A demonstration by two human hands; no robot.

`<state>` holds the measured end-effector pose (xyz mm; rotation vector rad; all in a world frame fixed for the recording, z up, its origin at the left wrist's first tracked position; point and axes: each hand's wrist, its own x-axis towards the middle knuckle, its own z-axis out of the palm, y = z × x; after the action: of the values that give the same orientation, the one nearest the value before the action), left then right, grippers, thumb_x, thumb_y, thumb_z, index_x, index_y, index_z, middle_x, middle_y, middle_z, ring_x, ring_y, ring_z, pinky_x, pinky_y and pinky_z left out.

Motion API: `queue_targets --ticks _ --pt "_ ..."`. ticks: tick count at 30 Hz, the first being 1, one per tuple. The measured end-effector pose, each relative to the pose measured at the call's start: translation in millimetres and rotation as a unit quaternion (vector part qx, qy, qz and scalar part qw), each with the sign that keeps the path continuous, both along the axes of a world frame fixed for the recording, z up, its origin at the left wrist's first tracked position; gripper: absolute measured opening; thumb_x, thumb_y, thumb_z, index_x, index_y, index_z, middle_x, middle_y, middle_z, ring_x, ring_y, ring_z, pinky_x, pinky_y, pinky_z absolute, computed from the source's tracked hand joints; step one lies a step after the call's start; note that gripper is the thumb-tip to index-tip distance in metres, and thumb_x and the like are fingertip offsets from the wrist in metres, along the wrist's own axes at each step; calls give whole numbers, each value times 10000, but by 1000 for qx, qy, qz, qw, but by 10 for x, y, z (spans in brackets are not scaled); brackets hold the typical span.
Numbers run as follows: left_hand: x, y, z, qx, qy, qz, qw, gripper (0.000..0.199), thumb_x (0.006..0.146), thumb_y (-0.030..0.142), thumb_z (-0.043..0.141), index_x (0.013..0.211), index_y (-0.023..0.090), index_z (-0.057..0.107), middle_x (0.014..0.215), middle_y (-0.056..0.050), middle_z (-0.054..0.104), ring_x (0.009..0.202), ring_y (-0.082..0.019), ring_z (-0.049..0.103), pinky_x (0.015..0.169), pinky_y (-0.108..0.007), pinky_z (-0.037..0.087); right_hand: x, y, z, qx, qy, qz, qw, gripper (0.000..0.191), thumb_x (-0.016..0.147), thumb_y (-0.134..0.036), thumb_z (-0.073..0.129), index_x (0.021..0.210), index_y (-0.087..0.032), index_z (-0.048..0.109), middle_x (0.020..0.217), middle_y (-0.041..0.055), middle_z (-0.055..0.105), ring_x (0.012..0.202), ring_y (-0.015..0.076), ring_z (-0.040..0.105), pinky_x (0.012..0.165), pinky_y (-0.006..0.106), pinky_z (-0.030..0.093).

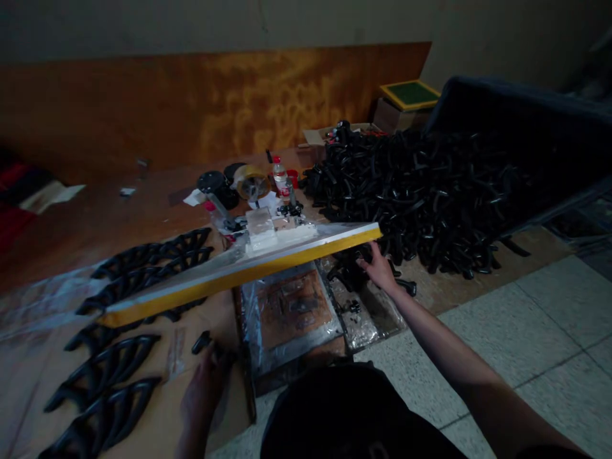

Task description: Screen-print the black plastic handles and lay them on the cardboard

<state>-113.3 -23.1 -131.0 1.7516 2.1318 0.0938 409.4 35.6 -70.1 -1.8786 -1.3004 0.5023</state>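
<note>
Hand R (381, 271) outstretched, at end of yel frame (239, 275); hand L (204, 386) low.

The long frame (268, 264) has a yellow edge with a white strip. The curved parts (401, 191) are black. The board (268, 95) is orange-brown, with yellowish patches. The floor tiles (521, 325) are pale and speckled, with dark lines. The small panel (410, 93) is green with a yellow border, and the bottle cap (276, 160) is red.
</note>
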Motion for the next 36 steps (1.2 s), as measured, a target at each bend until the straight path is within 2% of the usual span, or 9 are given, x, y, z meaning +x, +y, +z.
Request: queue_targets --ticks 5,8,12,15,18,24,28,33,36 --pt "59 -171 69 66 -11 68 995 561 945 458 379 1438 191 390 1034 -118 705 838 -247 679 610 -299 430 -314 12 246 -10 -131 84 988 182 779 -280 638 949 -227 679 984 70 664 993 267 561 924 412 427" --pt "105 -157 118 114 -36 87 989 523 941 441 409 1400 193 452 1013 -112 705 854 -237 670 646 -305 451 -557 71 333 13 -166 133 977 141 770 -291 678 892 -223 700 1055 105 649 1106 313 495 1003 460 367" --pt "207 -9 245 166 -83 96 978 489 941 411 432 1370 183 492 1034 -107 697 864 -216 661 712 -316 488 -989 212 253 -10 22 194 981 272 771 -231 656 1043 -245 648 1023 37 687 1008 240 582 951 405 428" --pt "307 129 349 223 -122 90 963 461 937 390 455 1342 181 520 1129 -120 672 961 -212 645 784 -320 504 -1342 280 112 -8 244 217 945 278 716 -245 688 985 -222 621 993 16 708 938 208 634 879 369 480" --pt "411 230 403 221 -151 104 958 460 928 396 468 1333 186 528 1096 -108 673 892 -189 650 746 -306 512 -1620 266 -22 -8 339 242 909 263 675 -275 722 915 -206 641 1021 26 713 954 206 647 890 362 478" --pt "551 289 388 215 -199 77 953 455 935 410 449 1318 183 542 980 -80 690 892 -187 659 772 -311 517 -1833 148 -182 17 185 256 949 80 767 -226 644 826 -218 698 869 12 695 893 193 630 873 361 472" --pt "594 326 476 221 -244 81 941 459 925 413 469 1312 177 544 928 -71 697 822 -171 665 724 -292 529 -1758 75 -186 64 52 298 951 191 834 -159 581 819 -250 748 912 43 671 947 208 598 891 375 465" --pt "734 526 900 271 -324 88 902 428 916 427 487 1254 180 577 867 -39 679 730 -132 643 644 -246 533 -1656 13 -96 54 -73 312 946 280 859 -131 535 909 -268 774 941 74 671 982 246 574 910 427 466" --pt "925 729 1298 315 -386 71 864 418 923 461 474 1173 149 597 791 -17 640 638 -103 604 587 -220 520 -1783 38 -22 68 -94 384 916 293 904 -204 531 1111 -279 724 1176 68 664 1152 247 547 1018 448 417"
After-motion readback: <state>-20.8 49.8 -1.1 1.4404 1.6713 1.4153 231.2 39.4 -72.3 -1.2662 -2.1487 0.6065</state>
